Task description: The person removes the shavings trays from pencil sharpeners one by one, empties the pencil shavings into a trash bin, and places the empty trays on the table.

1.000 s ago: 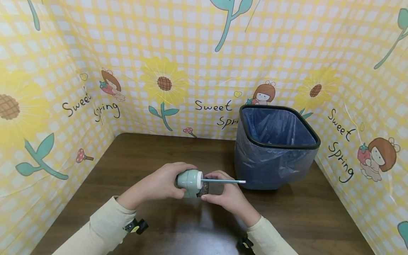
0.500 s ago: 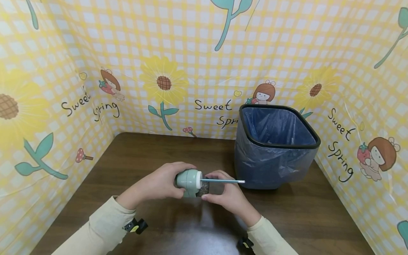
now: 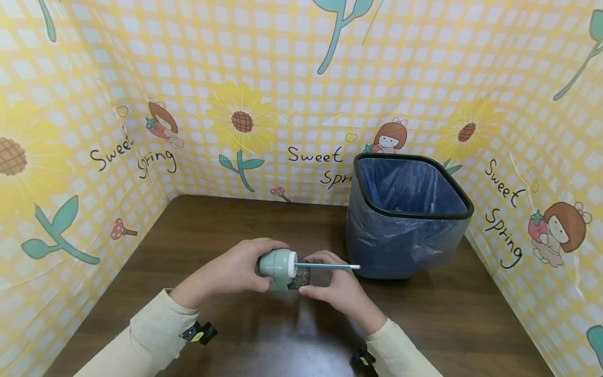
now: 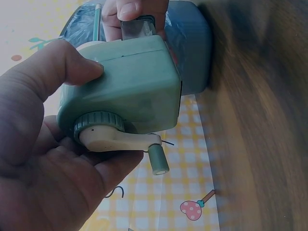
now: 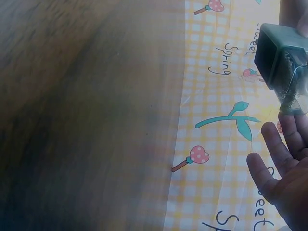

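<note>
My left hand [image 3: 233,268] grips a green hand-crank pencil sharpener [image 3: 276,268] held above the table, its thumb pressed on the casing in the left wrist view. A cream crank arm [image 4: 120,139] with a green knob sticks out at the end facing that camera. From the sharpener's white front a blue pencil [image 3: 327,266] points right, its pale tip toward the bin. My right hand [image 3: 344,288] pinches the end of the clear shavings drawer [image 3: 299,279], which is partly pulled out of the casing. Dark shavings show inside it. In the right wrist view, the other fingers are extended.
A bin [image 3: 400,251] with a black rim and a bluish plastic liner stands at the back right, just beyond my right hand. The brown wooden table [image 3: 226,220] is bordered by yellow checked cloth walls [image 3: 292,104] at the back and sides.
The sharpener has shifted slightly left with my left hand, while my right hand stays nearly in place. A little more of the drawer shows between the casing and my right fingers.
</note>
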Demonstrator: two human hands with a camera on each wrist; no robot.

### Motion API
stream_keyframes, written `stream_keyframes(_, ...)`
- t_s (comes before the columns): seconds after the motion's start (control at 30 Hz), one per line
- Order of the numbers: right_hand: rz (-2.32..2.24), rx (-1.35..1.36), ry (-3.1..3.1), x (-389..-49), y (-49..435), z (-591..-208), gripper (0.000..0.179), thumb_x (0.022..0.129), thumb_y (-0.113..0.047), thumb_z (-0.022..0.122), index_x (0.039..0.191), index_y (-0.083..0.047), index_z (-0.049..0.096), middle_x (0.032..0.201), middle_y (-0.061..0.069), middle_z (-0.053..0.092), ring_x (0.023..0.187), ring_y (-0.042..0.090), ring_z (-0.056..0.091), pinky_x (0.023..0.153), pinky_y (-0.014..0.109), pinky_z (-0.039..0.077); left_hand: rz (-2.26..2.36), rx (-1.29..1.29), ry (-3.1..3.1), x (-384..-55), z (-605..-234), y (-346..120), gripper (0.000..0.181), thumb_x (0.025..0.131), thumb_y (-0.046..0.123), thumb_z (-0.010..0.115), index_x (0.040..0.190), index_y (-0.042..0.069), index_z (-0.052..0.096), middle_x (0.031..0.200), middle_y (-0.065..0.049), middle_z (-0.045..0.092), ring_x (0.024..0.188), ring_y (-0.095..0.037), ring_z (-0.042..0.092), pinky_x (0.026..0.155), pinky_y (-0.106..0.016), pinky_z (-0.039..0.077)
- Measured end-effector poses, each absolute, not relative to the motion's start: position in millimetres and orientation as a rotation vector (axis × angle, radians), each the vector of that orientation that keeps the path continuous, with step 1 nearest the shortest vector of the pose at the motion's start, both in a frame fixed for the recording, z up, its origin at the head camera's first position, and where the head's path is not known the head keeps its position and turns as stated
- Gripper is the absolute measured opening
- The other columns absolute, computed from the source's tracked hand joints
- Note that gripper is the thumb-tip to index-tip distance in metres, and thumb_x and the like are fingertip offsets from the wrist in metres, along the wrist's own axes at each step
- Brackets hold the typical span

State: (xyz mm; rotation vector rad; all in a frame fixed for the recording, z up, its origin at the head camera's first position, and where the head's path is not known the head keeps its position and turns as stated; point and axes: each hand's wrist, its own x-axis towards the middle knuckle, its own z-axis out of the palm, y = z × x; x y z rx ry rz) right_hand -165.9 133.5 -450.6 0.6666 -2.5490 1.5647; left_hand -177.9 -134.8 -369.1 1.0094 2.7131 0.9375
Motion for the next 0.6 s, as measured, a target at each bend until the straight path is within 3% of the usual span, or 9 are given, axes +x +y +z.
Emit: stream_keyframes(0.6,1.562,0.660,-2.550,-165.6,135.9,-449.6,0.059,0.073,-0.042,0.093,0.123,-0.027,0.067,0.121,-0.015,0.065,0.118,0.011,0.059,0.106,0.055,0.041,0.932,1.005,2.717,-178.1,-368.8,-136.9,0.068,0.074,0.012,0.079,0.139,0.021,0.059,0.122,0.006,0.064,0.095,-0.012,0.061,0.080,-0.032,0.052)
